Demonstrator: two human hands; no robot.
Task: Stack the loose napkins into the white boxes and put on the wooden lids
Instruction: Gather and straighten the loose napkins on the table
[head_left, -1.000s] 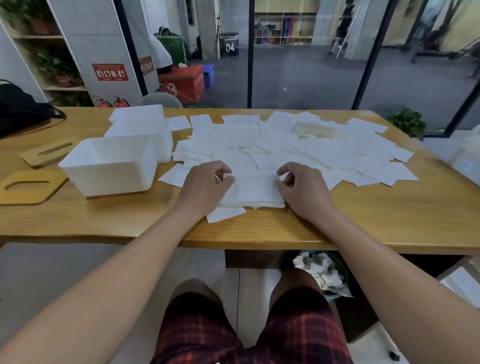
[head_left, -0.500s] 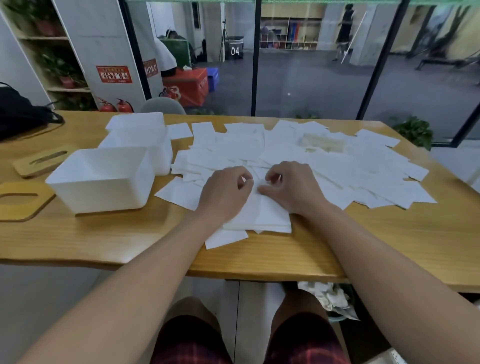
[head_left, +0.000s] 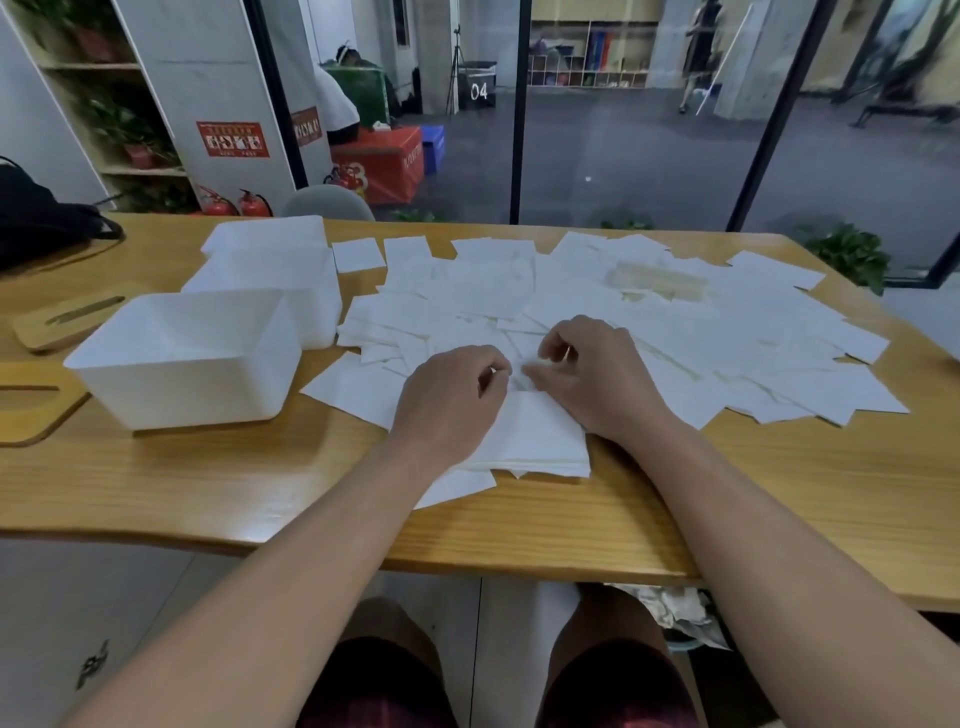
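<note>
While gathering loose white paper napkins (head_left: 675, 332) onto neat white napkin stack (head_left: 535, 441) at near worktop (head_left: 208, 483) edge: left hand (head_left: 447, 400) and right hand (head_left: 597, 379), each grip pinching one sheet together at stack's far end. Open white plastic box (head_left: 187, 358) waiting left, flat wooden slotted lids (head_left: 31, 405) beyond. Versus a second ago: hands off stack's sides, closer together, farther.

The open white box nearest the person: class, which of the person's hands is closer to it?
Left. The left hand sits just right of the box, on the napkin stack; the right hand lies farther right, beyond the left.
</note>
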